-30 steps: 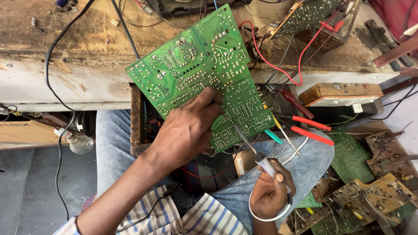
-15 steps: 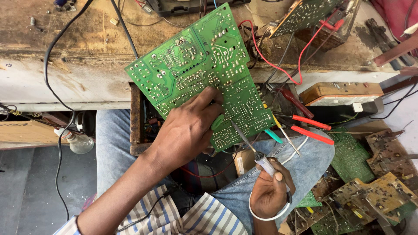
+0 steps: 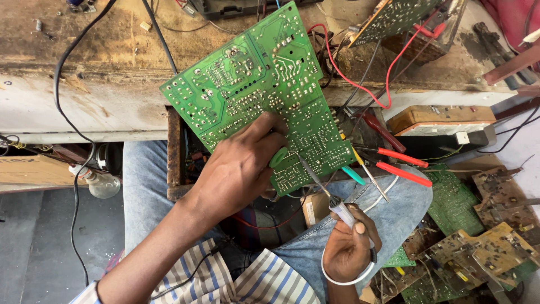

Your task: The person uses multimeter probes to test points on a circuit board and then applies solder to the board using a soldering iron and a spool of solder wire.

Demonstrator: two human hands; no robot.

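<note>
A large green circuit board is held tilted, solder side up, over my lap and against the workbench edge. My left hand grips its lower edge, fingers spread on the solder side. My right hand holds a soldering iron by its handle; the thin tip points up-left and touches the board's lower right corner. A white cord loops from the iron under my right hand.
A worn wooden workbench carries black cables and another board with red wires. Red-handled pliers and a screwdriver lie on my right knee. Several scrap circuit boards are piled at the right. A bulb sits at the left.
The view has barely shifted. The iron's tip stays on the board's lower right corner, and both hands keep their hold.
</note>
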